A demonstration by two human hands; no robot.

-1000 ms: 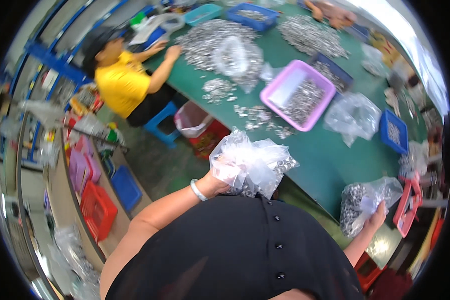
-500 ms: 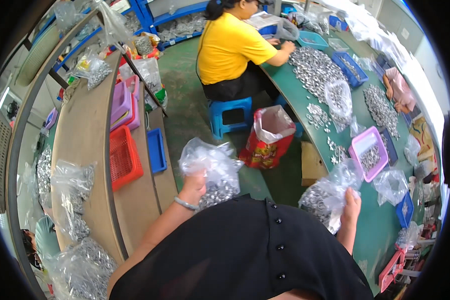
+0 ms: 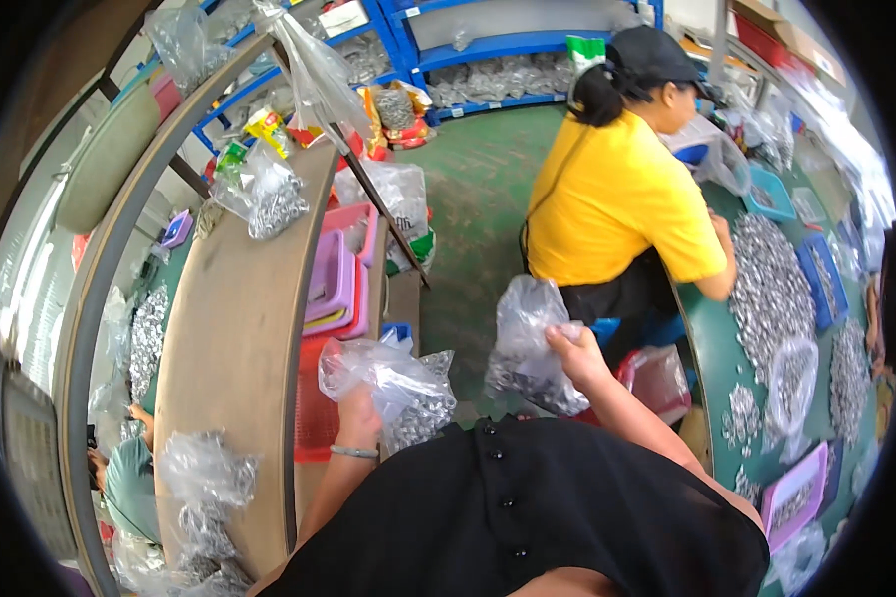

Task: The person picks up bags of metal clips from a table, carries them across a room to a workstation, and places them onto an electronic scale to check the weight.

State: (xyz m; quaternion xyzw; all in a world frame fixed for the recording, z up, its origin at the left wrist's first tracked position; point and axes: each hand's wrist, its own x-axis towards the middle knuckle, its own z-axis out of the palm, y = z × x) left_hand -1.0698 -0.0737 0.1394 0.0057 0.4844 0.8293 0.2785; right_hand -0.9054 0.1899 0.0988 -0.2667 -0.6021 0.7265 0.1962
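The bags (image 3: 524,323) look glossy, crinkled plastic, the parts (image 3: 424,422) shiny metal, the shelf (image 3: 231,318) matt.

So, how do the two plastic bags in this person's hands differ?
The left bag spreads sideways, its loose plastic draped over the left hand; the right bag hangs more upright from the right hand. The left bag's silvery pieces bulge right of that hand; the right bag's sit below and left of its hand. Both are see-through.
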